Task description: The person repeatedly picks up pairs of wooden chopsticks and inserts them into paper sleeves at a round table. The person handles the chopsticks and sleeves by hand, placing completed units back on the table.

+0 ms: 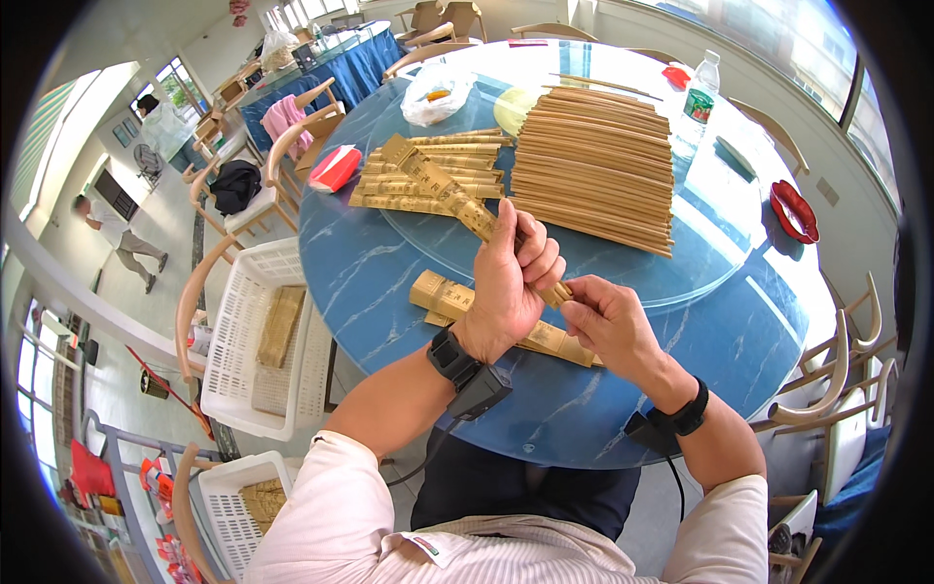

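Note:
My left hand [508, 284] is closed around a long, narrow gold printed paper sleeve [436, 183], which slants up and left over the table. At the sleeve's lower end, the fingertips of my right hand [618, 326] pinch thin brown stick ends; how far these reach inside is hidden. Under my hands, several more gold sleeves [443, 294] lie on the blue table, partly covered by my left wrist. Beyond my hands a pile of similar gold sleeves [428, 190] rests on the glass turntable [715, 258]. Beside it, to the right, is a wide stack of brown wooden sticks, like chopsticks [593, 165].
On the round blue table [370, 326] are a white plastic bag [435, 97], a red-and-white packet [335, 169], a clear bottle [699, 102] and a red dish [795, 211]. White baskets [248, 321] holding gold sleeves stand at left. Wooden chairs surround the table; two people are far left.

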`<state>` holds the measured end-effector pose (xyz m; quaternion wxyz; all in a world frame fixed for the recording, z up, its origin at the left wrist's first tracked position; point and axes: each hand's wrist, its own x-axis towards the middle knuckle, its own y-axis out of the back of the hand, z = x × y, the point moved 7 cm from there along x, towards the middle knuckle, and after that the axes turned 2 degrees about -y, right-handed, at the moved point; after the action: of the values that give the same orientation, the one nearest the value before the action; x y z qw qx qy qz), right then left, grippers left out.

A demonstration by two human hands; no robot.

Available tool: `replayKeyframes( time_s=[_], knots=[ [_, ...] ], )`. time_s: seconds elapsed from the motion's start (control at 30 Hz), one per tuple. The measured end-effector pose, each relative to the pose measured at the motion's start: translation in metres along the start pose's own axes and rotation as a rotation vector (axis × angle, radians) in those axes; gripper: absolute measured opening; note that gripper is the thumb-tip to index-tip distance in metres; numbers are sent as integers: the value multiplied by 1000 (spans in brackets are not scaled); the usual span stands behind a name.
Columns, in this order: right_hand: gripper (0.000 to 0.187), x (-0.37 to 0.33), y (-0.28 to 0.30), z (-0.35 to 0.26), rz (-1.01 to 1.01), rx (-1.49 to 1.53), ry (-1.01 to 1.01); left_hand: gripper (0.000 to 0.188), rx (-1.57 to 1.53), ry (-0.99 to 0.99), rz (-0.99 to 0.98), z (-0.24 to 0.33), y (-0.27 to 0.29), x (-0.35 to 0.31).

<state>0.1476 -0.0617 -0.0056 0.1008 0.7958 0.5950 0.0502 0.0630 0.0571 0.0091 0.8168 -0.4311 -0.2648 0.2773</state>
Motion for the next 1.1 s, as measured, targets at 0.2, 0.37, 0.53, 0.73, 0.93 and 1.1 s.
replayKeyframes(
  time_s=[0.2,0.37,0.53,0.73,0.93,1.1],
  knots=[
    [20,-3,9,-10,-22,218,137,45,-72,-90,18,37,13,13],
    [31,-6,16,-24,-76,203,237,43,-259,-135,-14,67,25,21],
    [30,-8,13,-26,-128,197,241,43,-352,-86,-47,59,15,20],
    [16,-6,10,-14,-20,61,263,46,-235,57,-105,17,-7,5],
    [9,-3,5,-6,-45,64,85,47,-61,127,-90,-12,-7,-4],
    [14,3,9,5,-11,227,-65,32,336,51,-16,-12,-3,-6]
  ],
)
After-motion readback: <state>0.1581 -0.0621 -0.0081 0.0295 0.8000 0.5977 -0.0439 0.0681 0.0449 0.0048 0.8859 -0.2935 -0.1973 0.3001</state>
